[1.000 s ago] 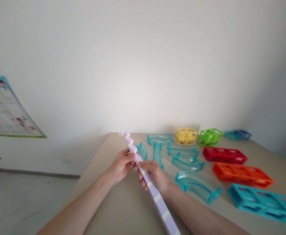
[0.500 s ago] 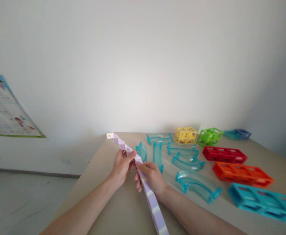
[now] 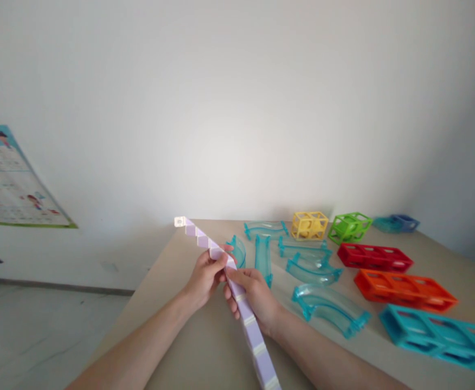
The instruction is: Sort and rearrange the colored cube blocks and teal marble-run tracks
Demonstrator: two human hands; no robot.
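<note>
A long purple and white segmented strip (image 3: 255, 337) runs diagonally from the bottom edge up to the left, above the table. Its far part shows as stepped, twisted segments that end in a white tip. My left hand (image 3: 207, 275) is closed on the strip near its middle, thumb on top. Just nearer and to the right, my right hand (image 3: 254, 298) also grips it, with thumb above and fingers curled beneath. Behind the hands lies a curved clear blue piece (image 3: 238, 252), partly hidden.
On the table (image 3: 160, 271), several clear blue track pieces (image 3: 263, 257) lie right of the hands. Farther right are a yellow frame (image 3: 308, 226), a green frame (image 3: 349, 227), and red (image 3: 374, 257), orange (image 3: 404, 290) and teal frames (image 3: 441, 336). A poster hangs at left.
The far segments of the strip have turned, and its tip has shifted slightly left and up. My left fingers have shifted around the strip, with a fingertip now showing beyond it.
</note>
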